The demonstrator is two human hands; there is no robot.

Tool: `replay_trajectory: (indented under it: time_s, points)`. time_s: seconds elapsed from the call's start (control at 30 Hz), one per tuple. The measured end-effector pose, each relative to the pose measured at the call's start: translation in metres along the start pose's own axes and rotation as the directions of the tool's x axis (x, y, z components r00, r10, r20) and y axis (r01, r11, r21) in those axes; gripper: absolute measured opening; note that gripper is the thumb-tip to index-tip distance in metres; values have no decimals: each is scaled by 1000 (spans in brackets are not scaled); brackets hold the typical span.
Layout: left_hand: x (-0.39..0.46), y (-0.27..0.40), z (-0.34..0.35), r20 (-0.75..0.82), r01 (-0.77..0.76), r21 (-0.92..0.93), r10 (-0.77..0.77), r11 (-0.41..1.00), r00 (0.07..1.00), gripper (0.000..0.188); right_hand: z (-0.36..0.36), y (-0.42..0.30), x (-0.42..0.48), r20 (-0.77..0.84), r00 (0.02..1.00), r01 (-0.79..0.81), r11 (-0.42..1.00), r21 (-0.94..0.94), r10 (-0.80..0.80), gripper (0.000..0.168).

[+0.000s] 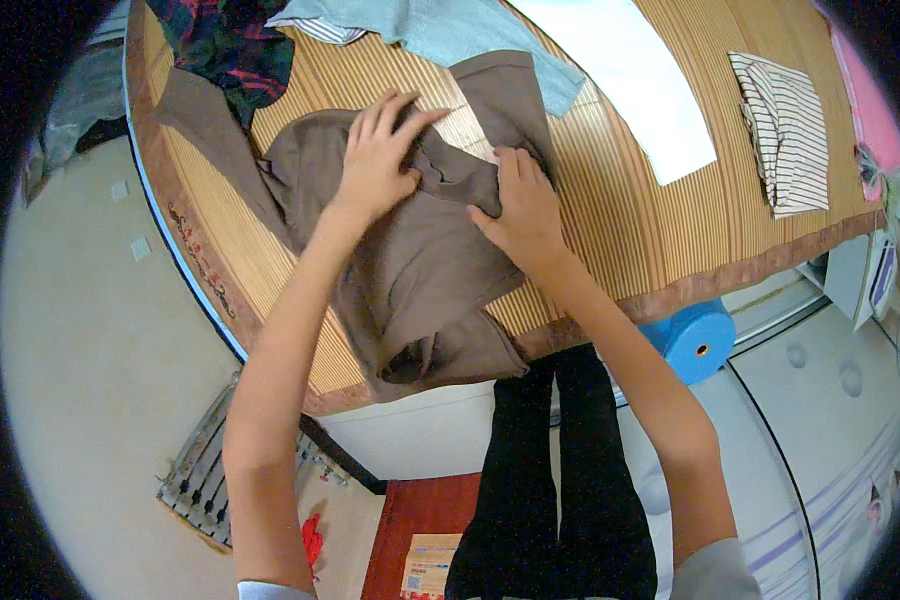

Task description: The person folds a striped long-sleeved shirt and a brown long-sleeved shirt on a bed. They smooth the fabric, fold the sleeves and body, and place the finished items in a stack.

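Note:
A brown long-sleeved top (435, 255) lies spread and rumpled on a bamboo mat (607, 225). Its neckband faces away from me, between my hands. One sleeve stretches to the far left, partly under dark plaid cloth. Another brown part reaches up to the right. My left hand (379, 157) rests on the top left of the neckband, its fingers apart. At the neckband's right end, my right hand (526, 214) pinches the fabric between thumb and fingers. The lower part of the top is folded over itself near the mat's front edge.
Dark plaid cloth (232, 52), a light blue garment (435, 34) and white cloth (630, 82) lie farther back. A folded striped garment (787, 135) is at right, near pink cloth (866, 105). A blue roll (697, 341) sits below the front edge; a radiator (206, 480) stands lower left.

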State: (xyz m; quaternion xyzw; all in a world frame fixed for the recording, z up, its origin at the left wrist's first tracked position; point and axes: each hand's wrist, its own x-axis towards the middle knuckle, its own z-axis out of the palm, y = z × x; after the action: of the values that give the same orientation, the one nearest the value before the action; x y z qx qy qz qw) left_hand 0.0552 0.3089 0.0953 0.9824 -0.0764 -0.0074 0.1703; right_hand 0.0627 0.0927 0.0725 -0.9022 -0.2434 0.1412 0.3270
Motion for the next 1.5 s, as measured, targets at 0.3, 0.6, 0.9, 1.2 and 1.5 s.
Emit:
replay_trajectory:
  time_s: [0.3,0.6,0.9,1.2,1.5]
  points:
    - [19,-27,-21,334,-2,67,-21,998,942,31,-17,19,-9,174,984,-25,999,-31,30,28]
    - [-75,74,-148,456,121,-178,-27,976,890,30,-126,-11,-81,224,945,159,933,323,-238,16]
    - [-202,185,-311,164,504,-194,-478,842,863,32,-235,-196,-182,-30,871,431,735,524,-490,22]
    - [-265,325,-488,5,523,42,-523,852,852,21,-404,-281,-193,63,540,767,522,374,-839,25]
    - [-300,396,-575,512,630,-503,-383,592,769,29,-513,-274,-223,295,478,108,389,915,-827,31]
